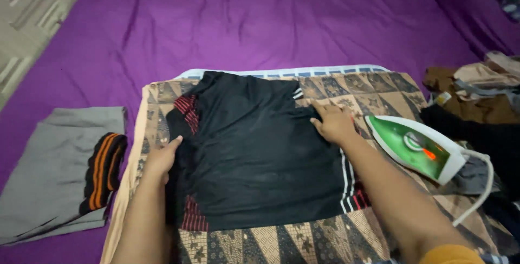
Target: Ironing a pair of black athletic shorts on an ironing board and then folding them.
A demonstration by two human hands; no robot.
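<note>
A black garment (260, 155) with red and white side stripes lies flat on a brown patterned cloth (374, 93). My left hand (162, 158) rests on the garment's left edge, fingers pressed against the fabric. My right hand (333, 123) lies palm down on its upper right edge, fingers spread. Neither hand holds anything. A green and white iron (420, 147) stands on the cloth just right of my right forearm, with its orange light glowing.
A purple sheet (260, 20) covers the surface around. A folded grey garment (54, 172) with a black and orange striped piece (103, 169) lies at the left. A pile of brown and dark clothes (476, 98) sits at the right. The iron's white cord (479, 199) loops at the right.
</note>
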